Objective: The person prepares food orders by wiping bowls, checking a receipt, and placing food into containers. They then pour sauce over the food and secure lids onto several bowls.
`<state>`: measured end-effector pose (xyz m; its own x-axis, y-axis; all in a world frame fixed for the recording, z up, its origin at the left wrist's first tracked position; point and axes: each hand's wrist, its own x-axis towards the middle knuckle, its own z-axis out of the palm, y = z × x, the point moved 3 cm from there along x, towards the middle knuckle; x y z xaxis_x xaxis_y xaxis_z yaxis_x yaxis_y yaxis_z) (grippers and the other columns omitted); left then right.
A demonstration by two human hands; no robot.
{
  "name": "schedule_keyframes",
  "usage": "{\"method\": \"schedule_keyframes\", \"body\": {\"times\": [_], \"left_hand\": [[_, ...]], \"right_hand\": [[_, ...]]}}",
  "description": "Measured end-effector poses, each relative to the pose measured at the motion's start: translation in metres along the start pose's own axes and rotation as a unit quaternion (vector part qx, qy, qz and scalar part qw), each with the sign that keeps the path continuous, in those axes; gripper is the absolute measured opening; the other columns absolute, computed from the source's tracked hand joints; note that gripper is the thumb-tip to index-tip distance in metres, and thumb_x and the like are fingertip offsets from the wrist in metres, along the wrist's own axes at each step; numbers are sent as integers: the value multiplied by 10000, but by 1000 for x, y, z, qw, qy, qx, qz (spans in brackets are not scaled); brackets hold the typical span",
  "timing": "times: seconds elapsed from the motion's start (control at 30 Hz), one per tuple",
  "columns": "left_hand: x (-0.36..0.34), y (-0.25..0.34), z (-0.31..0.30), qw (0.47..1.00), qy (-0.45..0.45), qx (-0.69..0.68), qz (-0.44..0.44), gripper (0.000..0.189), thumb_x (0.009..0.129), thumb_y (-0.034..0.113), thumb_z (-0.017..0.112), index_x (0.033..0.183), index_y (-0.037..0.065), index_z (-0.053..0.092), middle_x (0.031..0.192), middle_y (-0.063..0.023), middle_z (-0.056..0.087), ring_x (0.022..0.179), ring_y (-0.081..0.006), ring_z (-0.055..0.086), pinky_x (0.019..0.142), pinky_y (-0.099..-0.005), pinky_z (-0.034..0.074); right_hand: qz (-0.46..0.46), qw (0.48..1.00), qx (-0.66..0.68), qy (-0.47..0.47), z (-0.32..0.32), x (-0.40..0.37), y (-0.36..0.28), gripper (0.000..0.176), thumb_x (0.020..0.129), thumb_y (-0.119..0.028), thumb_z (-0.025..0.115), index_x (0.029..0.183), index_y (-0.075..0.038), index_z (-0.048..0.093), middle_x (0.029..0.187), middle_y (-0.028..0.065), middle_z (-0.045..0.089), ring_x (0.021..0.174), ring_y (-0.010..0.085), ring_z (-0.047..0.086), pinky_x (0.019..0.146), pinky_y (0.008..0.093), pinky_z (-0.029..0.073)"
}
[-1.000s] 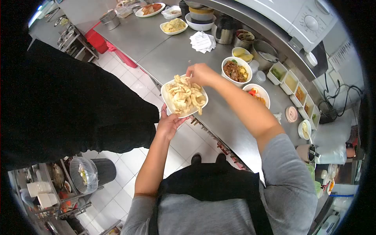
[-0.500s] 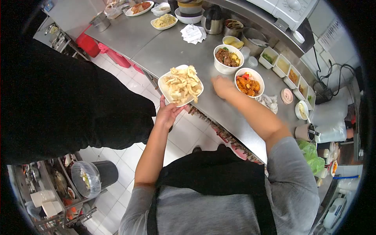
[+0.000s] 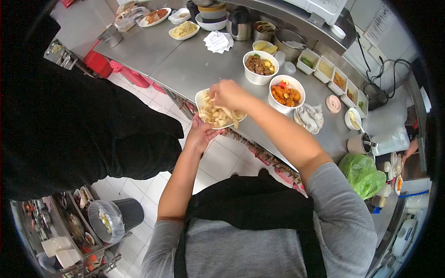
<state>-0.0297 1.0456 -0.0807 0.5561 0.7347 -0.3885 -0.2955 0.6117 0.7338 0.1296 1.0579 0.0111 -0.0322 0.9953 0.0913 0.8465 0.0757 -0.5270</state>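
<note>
My left hand [image 3: 202, 135] grips a white dish [image 3: 199, 98] from below and behind, its thumb at the rim. Pale, strip-shaped food pieces [image 3: 214, 116] fill the dish, which hangs by the counter's front edge. Over it, my right hand [image 3: 229, 96] has its fingers curled down among the pieces; the fingertips are partly hidden. On the counter to the right stand two white paper bowls: a bowl of dark meat [image 3: 258, 78] and a bowl of orange-red chunks [image 3: 283, 107]. A crumpled cloth [image 3: 309, 118] lies close by.
A row of small containers [image 3: 308, 62] lines the back of the steel counter [image 3: 174, 62]. Farther left are paper slips [image 3: 219, 41] and a dish of yellow food [image 3: 184, 30]. A person in black [image 3: 88, 125] stands close at left. A bin [image 3: 126, 215] stands on the floor.
My right hand has moved left from beside the paper bowls to the pale food pieces. The dish in my left hand is slightly lower, and the camera view has shifted.
</note>
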Motion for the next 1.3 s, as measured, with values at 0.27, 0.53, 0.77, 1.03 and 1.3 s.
{"method": "schedule_keyframes", "body": {"times": [0.27, 0.53, 0.77, 1.03, 1.3], "left_hand": [[-44, 16, 30, 993, -96, 50, -45, 701, 757, -47, 471, 1338, 158, 136, 1235, -182, 427, 968, -343, 586, 769, -398, 550], [-70, -25, 79, 962, -230, 90, -119, 678, 760, 1, 537, 1329, 118, 187, 1241, -177, 442, 995, -334, 579, 777, -401, 549], [-124, -87, 141, 919, -323, 120, -193, 638, 778, -1, 531, 1326, 103, 221, 1271, -173, 413, 1083, -331, 525, 793, -460, 535], [-238, -194, 235, 854, -419, 130, -280, 608, 787, -12, 511, 1322, 27, 226, 1236, -207, 449, 989, -342, 582, 757, -430, 560], [-346, -339, 369, 767, -511, 126, -368, 589, 832, -29, 470, 1338, 115, 205, 1259, -181, 440, 1040, -364, 549, 852, -406, 504]], "right_hand": [[178, 962, 205, 23, -59, -77, 57, 241, 680, -93, 679, 909, -57, 614, 737, 91, 624, 632, 168, 618, 551, 297, 484], [127, 882, 449, 70, -119, -193, 47, 216, 691, -6, 670, 900, -39, 623, 857, 41, 563, 698, 106, 545, 582, 228, 455], [86, 965, 19, 247, -144, -333, 30, 183, 689, -111, 674, 872, -116, 675, 887, 69, 539, 774, 212, 549, 698, 311, 450], [188, 923, -43, 332, -158, -538, 14, 183, 763, -84, 609, 938, -83, 661, 859, 109, 591, 808, 245, 595, 720, 324, 482], [536, 660, -96, 517, -158, -884, -53, 194, 656, -72, 734, 819, -44, 633, 695, 44, 601, 618, 110, 547, 588, 241, 464]]}}
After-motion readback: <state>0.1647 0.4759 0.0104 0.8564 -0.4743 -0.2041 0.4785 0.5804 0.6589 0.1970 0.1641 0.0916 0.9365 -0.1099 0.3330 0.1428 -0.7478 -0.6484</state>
